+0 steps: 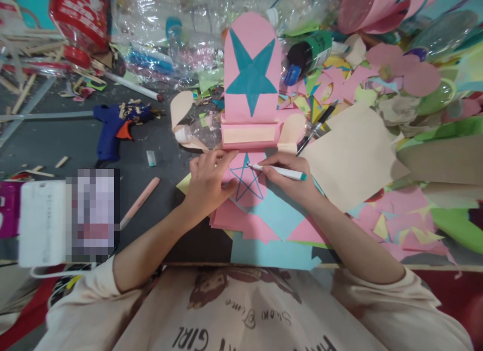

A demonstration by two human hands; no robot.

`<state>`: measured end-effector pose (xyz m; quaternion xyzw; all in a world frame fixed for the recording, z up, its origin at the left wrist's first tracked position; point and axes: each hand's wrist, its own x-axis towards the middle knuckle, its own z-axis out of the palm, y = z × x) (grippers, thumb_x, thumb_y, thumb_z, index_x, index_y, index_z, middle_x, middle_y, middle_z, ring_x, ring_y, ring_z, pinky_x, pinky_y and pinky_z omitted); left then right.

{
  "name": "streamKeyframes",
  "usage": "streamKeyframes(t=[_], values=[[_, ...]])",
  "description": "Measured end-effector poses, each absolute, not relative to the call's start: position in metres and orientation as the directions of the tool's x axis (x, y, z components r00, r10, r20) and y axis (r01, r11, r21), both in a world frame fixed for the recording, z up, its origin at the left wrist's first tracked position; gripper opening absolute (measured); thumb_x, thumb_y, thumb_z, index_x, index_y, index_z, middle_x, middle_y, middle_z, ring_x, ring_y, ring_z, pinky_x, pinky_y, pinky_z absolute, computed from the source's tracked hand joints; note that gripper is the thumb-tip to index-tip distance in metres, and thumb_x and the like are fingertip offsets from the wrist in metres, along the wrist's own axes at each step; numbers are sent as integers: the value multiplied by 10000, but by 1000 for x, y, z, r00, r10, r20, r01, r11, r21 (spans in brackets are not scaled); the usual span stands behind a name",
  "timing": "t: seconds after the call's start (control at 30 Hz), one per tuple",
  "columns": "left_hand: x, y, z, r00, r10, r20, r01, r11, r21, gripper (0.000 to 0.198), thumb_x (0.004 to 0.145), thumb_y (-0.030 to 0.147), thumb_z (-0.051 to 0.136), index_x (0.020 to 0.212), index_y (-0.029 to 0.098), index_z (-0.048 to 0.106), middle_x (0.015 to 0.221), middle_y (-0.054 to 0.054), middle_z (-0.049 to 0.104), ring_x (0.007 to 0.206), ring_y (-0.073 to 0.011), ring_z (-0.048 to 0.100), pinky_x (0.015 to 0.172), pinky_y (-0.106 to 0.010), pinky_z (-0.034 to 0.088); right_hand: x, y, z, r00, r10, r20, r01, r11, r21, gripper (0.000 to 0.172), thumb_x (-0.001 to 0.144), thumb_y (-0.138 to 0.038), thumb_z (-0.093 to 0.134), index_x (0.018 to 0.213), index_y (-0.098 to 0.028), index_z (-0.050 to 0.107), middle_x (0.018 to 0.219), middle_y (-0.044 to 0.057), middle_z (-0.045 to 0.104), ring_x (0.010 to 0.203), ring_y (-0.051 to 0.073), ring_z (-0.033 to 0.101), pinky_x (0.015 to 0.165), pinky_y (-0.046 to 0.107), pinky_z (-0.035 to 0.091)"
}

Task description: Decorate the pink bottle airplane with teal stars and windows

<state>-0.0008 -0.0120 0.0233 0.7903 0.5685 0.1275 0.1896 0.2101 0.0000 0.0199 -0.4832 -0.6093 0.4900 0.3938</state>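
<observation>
My right hand (289,176) grips a white marker (281,171) with a teal end. Its tip touches the upper part of a star outline (246,182) drawn on a pink paper flap (260,159). The star's top point is coloured teal; the rest is only lines. My left hand (209,177) lies on the flap's left side, fingers spread. Beyond the hands rises a rounded pink paper panel (230,28) with a solid teal star (252,76). A folded pink strip with a cream face (249,135) joins the two parts.
A blue glue gun (109,127) and a pink marker (139,202) lie to the left, near a white box (42,222). At right are a cream sheet (350,154), a black pen (317,127) and pink scraps (400,215). Clear plastic bottles (151,18) crowd the back.
</observation>
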Motion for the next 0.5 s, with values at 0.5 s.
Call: streamKeyframes(t=[0.5], values=[[-2, -11, 24, 332, 943, -27, 849, -286, 444, 541, 853, 250, 604, 1389, 202, 550, 1221, -130, 605, 1145, -313, 540, 983, -451, 380, 210, 0, 22, -220, 975, -27, 212, 21, -977, 176, 844, -330, 696, 730, -196, 701, 647, 8, 706, 578, 140, 640, 535, 267, 483]])
